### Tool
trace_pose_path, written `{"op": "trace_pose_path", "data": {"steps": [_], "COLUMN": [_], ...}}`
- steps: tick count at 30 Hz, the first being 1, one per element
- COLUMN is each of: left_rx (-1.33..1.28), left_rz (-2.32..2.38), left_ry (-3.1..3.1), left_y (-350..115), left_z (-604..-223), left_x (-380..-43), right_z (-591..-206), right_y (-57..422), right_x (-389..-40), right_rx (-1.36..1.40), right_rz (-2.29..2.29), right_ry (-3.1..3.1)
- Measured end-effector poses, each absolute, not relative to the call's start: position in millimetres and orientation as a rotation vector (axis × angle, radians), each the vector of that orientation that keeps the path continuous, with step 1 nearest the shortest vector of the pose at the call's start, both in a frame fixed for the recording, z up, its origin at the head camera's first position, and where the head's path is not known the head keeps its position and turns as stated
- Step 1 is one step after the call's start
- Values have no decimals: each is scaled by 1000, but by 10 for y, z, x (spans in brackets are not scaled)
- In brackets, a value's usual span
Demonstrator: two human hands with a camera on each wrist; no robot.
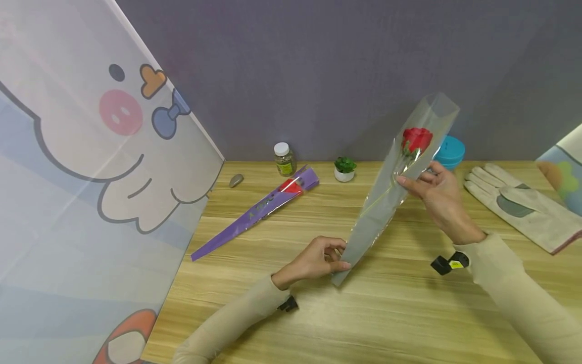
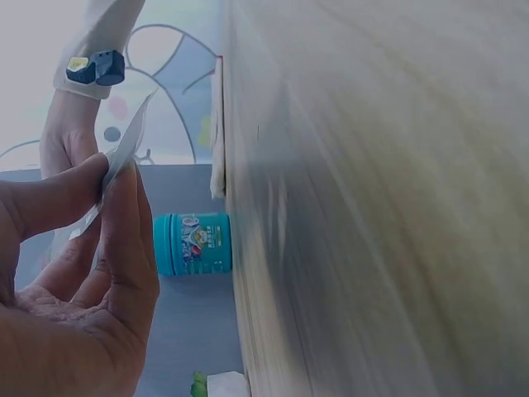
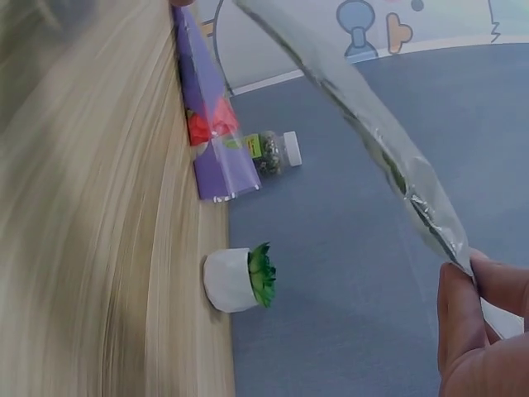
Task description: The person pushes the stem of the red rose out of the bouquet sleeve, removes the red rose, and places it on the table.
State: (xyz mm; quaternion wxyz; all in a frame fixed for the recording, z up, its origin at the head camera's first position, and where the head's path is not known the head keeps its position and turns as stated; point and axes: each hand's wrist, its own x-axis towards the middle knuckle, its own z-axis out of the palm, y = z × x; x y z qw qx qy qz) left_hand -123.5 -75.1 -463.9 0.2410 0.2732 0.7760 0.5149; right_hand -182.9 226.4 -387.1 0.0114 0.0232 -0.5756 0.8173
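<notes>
The left hand (image 1: 317, 259), thumb and fingers brought together, pinches the narrow end of a grey-wrapped rose (image 1: 376, 207) slanting above the table (image 1: 373, 323); farther up, the right hand (image 1: 440, 197) likewise pinches its edge below the bloom (image 1: 417, 139). Beyond lies a purple-wrapped rose (image 1: 241, 226), then a jar (image 1: 285, 163), a potted plant (image 1: 344, 173) and a blue tub (image 1: 452, 150).

The held sleeve (image 1: 376, 212) looks glossy plastic; the tabletop (image 1: 386, 323) — smooth, wood-grained.
</notes>
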Motion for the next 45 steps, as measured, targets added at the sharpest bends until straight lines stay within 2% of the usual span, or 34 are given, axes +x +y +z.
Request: {"op": "trace_pose_path", "data": {"steps": [12,45], "left_rx": [694,709], "left_rz": [1442,1423], "left_ry": [2122,2125], "left_y": [-732,-753], "left_z": [-4654,-4679], "left_x": [-1192,-1221], "right_z": [-3936,-3992], "right_y": [2272,2299], "right_x": [-1828,-1795], "right_rx": [65,272], "right_rz": [2510,2398], "right_ry": [-1862,-2088]}}
